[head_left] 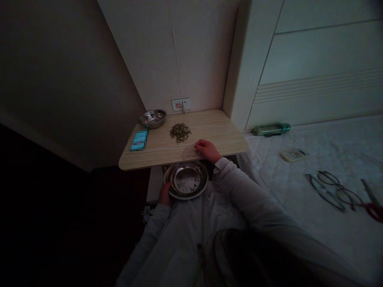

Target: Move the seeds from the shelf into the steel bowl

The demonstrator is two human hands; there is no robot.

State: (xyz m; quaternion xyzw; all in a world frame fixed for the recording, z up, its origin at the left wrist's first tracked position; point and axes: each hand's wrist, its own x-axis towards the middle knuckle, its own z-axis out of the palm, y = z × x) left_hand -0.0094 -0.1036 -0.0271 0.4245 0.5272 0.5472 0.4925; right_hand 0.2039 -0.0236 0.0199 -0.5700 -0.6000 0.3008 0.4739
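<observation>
My left hand (165, 194) grips the left rim of a steel bowl (186, 179) held just below the front edge of a small wooden table (215, 129). A few dark seeds lie in the bowl. My right hand (207, 150) rests on the table near its front edge, fingers curled against a thin clear round lid or plate (189, 151). A pile of dark seeds (180, 132) lies on the table a little beyond that hand.
A second steel bowl (152, 118) stands at the table's back left, a blue packet (139, 140) beside it. A wall socket (181, 104) is behind. On the bed to the right lie a green bottle (271, 129), a card (295, 154), glasses (330, 187) and scissors (372, 201).
</observation>
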